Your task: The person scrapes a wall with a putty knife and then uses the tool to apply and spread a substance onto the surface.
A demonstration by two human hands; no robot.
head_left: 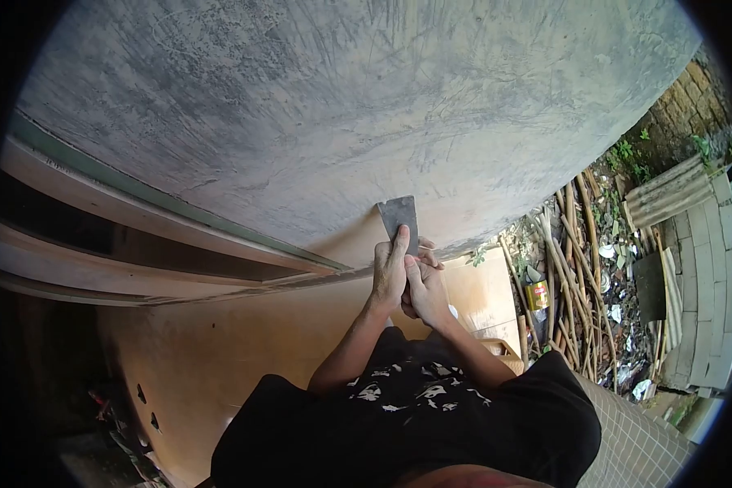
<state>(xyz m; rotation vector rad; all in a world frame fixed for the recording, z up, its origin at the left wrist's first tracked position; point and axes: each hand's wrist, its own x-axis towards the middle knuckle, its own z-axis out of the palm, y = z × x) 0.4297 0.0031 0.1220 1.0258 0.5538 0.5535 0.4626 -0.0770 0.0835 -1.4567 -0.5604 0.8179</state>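
The left hand (389,272) grips the scraper (398,214), its forefinger stretched up the blade, which presses on the grey surface (342,106). The right hand (429,291) clasps the scraper's lower end, touching the left. Bamboo poles (569,268) lie far right.

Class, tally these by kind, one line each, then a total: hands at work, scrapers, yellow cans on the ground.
hands: 2 (left hand, right hand)
scraper: 1
yellow can: 1
Total: 4
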